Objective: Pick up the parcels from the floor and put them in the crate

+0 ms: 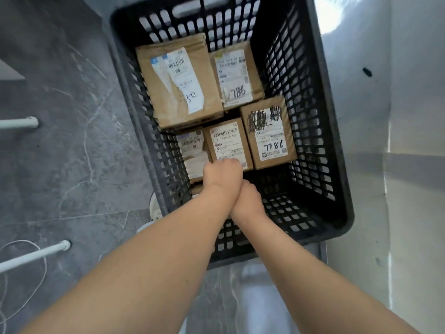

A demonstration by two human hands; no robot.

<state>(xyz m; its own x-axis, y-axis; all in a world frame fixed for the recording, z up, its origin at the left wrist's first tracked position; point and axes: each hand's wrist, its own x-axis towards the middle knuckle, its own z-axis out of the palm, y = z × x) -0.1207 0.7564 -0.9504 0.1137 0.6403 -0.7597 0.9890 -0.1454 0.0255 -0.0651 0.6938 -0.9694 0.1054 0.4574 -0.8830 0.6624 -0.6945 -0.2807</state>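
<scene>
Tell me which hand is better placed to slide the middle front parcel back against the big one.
Left. The left hand curls its fingers over the near edge of the middle front parcel. The right hand sits lower beside the left wrist, above the bare floor of the crate, its fingers hidden.

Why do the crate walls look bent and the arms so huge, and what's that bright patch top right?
In the head view, the wide-angle lens splays the walls of the black crate and swells the near forearms; the bright patch there is glare on the pale wall; small label print is soft, yet the handwritten 7786 on one parcel reads clearly.
</scene>
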